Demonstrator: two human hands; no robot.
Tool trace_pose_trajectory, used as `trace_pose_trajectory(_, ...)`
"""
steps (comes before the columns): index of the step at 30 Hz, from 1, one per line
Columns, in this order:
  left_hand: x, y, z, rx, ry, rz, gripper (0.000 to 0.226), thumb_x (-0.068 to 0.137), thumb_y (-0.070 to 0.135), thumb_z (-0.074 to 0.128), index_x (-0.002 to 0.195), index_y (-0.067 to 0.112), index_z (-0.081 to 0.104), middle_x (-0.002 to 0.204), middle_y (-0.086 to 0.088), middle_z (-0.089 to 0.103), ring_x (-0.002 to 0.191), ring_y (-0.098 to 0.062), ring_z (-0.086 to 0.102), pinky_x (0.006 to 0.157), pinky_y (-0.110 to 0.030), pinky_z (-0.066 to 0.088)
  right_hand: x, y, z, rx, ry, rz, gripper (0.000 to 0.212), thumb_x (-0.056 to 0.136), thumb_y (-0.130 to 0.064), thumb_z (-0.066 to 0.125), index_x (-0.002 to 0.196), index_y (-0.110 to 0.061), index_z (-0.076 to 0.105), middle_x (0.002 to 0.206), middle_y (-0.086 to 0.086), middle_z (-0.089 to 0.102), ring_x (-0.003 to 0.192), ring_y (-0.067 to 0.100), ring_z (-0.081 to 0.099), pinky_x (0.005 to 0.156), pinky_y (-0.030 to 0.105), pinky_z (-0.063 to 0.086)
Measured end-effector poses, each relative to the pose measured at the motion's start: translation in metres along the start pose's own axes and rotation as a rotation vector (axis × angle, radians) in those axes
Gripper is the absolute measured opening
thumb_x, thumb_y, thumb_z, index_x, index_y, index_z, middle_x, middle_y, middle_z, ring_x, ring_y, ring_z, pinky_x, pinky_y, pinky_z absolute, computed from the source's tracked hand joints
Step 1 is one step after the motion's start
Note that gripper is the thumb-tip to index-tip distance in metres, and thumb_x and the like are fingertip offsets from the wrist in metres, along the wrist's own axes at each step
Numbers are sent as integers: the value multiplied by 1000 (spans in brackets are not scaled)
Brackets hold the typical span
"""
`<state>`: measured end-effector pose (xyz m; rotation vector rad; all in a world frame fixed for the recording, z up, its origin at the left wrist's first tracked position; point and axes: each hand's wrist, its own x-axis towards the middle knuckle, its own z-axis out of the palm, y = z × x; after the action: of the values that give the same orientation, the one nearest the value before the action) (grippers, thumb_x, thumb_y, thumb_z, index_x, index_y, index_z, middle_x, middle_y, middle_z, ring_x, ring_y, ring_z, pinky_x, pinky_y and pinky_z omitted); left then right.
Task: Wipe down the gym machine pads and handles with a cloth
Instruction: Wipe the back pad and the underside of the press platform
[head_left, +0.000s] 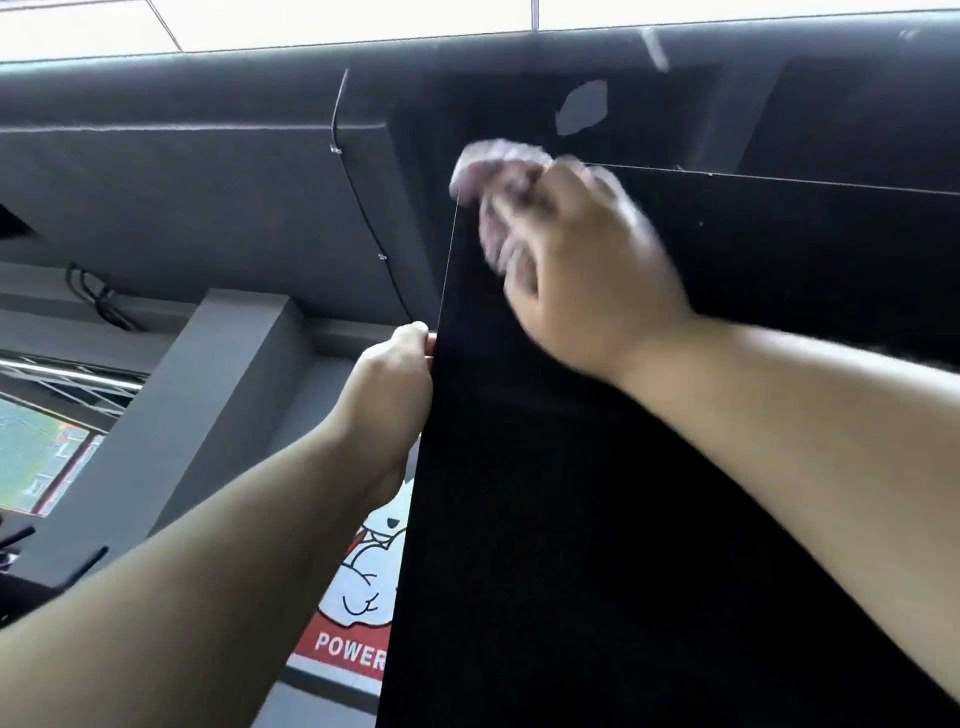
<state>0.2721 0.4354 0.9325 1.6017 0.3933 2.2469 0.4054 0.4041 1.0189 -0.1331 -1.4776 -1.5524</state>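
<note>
Gripping a bunched pale cloth (493, 166), the right hand (587, 270) presses it on the black panel (623, 493); the left hand (395, 374) pinches the panel's edge.

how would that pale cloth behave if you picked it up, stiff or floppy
Probably floppy: the cloth is bunched and crumpled under the right hand, taking the fingers' shape. Likely light too, since one hand carries it up at the top corner of the black panel. It is blurred, so its texture cannot be judged.

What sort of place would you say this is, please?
Probably a gym: a poster shows a muscular cartoon above "POWER", and the right hand wipes a black panel with a cloth.
</note>
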Motion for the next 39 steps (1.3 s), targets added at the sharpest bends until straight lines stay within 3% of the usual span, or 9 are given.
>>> trace_pose_trajectory(3,-1,-5,3,-29,24,9,36,101,30,29,92,9,57,83,-7,49,72,-23,44,55,-25,42,11,-4,8,-95,30,179,36,91,-20,52,121,-6,67,122,12,56,106,31,52,96,32,42)
trace_pose_trajectory(8,1,-8,2,-24,15,14,42,98,35,29,89,4,56,81,-8,50,67,-22,46,56,-26,41,-3,-14,13,-9,-142,-158,40,85,-24,41,106,-9,72,101,7,63,88,30,59,79,40,54)
trace_pose_trajectory(12,3,-10,1,100,73,58,51,80,42,28,91,4,61,82,-10,63,75,-26,53,71,-37,42,19,4,0,26,63,143,43,97,-23,41,137,-26,57,129,-22,45,105,-6,44,97,5,23)
trace_pose_trajectory(16,-10,-10,8,204,174,140,28,85,31,35,64,21,52,62,9,52,66,-18,48,67,-36,37,-4,-22,17,-21,-138,70,44,91,-19,42,127,-5,63,122,15,58,99,34,56,89,42,46)
trace_pose_trajectory(19,-21,-9,13,546,226,268,31,90,21,45,108,40,63,102,16,65,97,-12,59,78,-28,41,-11,-7,3,-2,-81,-6,31,88,-21,47,100,-11,73,97,8,63,88,31,61,78,39,50)
trace_pose_trajectory(22,-23,-3,11,854,317,499,61,89,15,53,147,27,42,144,12,42,134,-10,35,103,-17,23,-8,15,-14,-146,85,232,34,93,-20,50,118,-12,70,105,7,62,97,30,59,86,39,46)
trace_pose_trajectory(27,-21,-5,16,1140,199,748,69,78,23,48,147,14,44,156,1,36,139,-12,25,112,-28,21,-28,17,-11,-92,59,58,37,87,-20,46,110,-10,73,97,8,64,85,31,61,73,42,53)
trace_pose_trajectory(36,-14,2,45,1256,67,858,77,82,33,33,155,13,25,164,0,14,150,-14,10,121,-31,10,-69,52,-50,-209,231,465,50,87,-17,40,129,-9,65,105,16,59,89,37,55,76,44,52)
trace_pose_trajectory(39,-8,7,42,1236,70,833,81,81,36,33,156,10,19,165,-2,8,151,-13,4,121,-31,7,-45,31,-29,-67,175,268,46,90,-15,41,127,-3,65,105,14,63,91,36,58,79,41,54)
